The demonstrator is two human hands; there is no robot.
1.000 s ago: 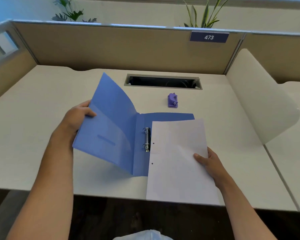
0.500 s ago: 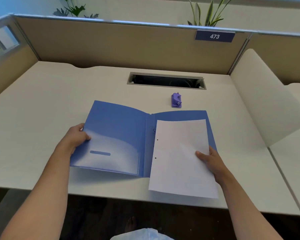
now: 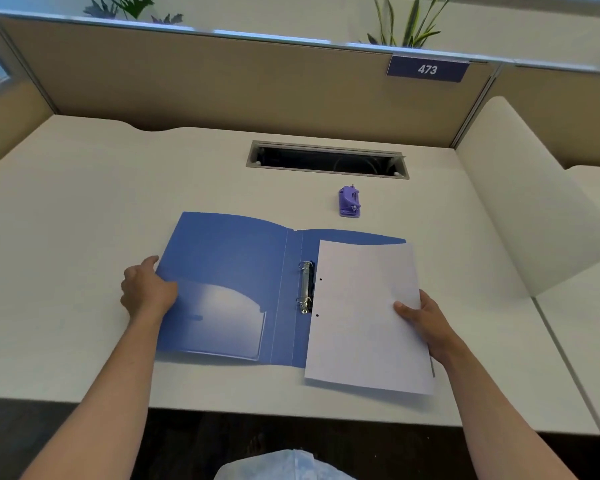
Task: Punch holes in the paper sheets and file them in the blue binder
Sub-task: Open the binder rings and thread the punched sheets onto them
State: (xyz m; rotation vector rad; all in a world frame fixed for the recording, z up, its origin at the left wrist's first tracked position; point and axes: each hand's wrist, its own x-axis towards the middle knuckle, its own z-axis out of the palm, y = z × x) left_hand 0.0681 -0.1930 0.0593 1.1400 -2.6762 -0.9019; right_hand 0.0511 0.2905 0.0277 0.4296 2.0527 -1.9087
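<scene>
Head view: the left hand [image 3: 148,292] lies flat on the open blue binder's [image 3: 229,271] left cover while the right hand [image 3: 425,323] pinches the punched paper sheets [image 3: 364,313] beside the metal rings [image 3: 305,287].

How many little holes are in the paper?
2: one hole beside the upper binder ring, one hole beside the lower ring. Sheets beneath may hide more.

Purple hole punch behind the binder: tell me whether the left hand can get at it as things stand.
Probably yes. The left hand only rests on the open blue binder cover, holding nothing, and bare desk lies around the purple hole punch, though it must reach across the binder.
</scene>
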